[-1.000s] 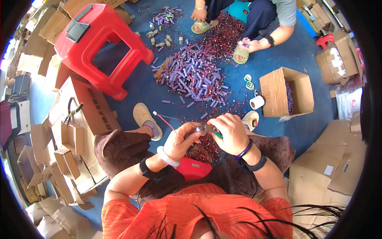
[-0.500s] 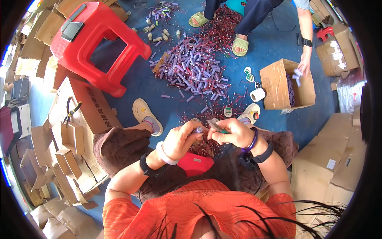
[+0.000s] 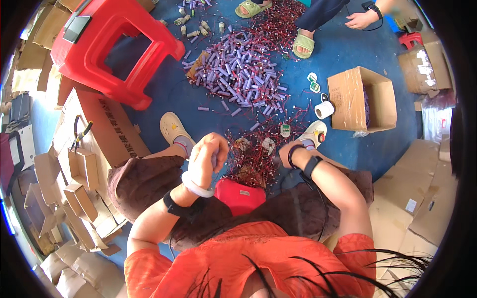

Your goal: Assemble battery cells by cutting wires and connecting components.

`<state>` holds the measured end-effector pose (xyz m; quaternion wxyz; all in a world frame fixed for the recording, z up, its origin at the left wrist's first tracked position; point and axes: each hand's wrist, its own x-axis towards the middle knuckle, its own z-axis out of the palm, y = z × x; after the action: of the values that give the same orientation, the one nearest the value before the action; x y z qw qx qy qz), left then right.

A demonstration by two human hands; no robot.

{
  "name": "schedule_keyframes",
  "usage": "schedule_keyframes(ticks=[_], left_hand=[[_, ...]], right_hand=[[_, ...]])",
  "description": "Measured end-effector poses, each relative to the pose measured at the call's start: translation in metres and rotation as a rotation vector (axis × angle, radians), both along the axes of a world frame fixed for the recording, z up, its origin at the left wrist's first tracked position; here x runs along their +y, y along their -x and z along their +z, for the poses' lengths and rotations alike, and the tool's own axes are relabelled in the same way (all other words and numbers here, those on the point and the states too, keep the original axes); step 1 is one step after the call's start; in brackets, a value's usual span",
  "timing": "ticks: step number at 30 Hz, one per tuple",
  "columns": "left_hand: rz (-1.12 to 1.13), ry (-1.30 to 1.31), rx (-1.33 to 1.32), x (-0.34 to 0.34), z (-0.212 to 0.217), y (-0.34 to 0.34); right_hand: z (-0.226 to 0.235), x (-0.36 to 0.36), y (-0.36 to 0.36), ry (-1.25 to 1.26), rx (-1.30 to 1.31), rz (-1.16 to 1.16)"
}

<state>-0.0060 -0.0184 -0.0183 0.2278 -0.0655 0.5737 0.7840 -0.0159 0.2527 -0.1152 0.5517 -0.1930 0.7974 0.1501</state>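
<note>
Purple cylinder (image 3: 214, 159) peeking out of the left hand (image 3: 204, 160) in the head view, fingers curled round it, just left of the red wire tangle (image 3: 252, 161)! Right hand (image 3: 286, 154) bends beside that tangle, grip hidden, can't tell! Beyond, a heap of similar cylinders (image 3: 238, 74) covers blue floor (image 3: 357, 52).

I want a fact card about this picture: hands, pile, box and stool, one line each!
Left hand: curled around a purple cylinder, mostly hidden
Right hand: near tangled red wires; whether it holds anything is hidden
Pile: purple cylinders and red wires, on the blue floor
Box: open cardboard, more cylinders inside, white roll beside it
Stool: red, a dark flat device on top
</note>
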Motion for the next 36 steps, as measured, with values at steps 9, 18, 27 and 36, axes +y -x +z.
schedule_keyframes(ticks=[9,18,27,36], left_hand=[[-0.122,0.062,-0.076,-0.004,0.023,0.017],[-0.31,0.007,-0.002,0.014,-0.006,-0.012],[-0.417,0.07,0.001,0.024,-0.017,-0.01],[-0.357,0.048,-0.052,0.029,-0.004,-0.006]], right_hand=[[-0.147,-0.017,0.054,0.525,0.636,-0.312],[-0.208,-0.004,0.023,0.598,0.735,-0.138],[-0.209,-0.026,0.054,0.62,0.724,-0.092],[-0.202,-0.024,0.063,0.479,0.712,-0.334]])
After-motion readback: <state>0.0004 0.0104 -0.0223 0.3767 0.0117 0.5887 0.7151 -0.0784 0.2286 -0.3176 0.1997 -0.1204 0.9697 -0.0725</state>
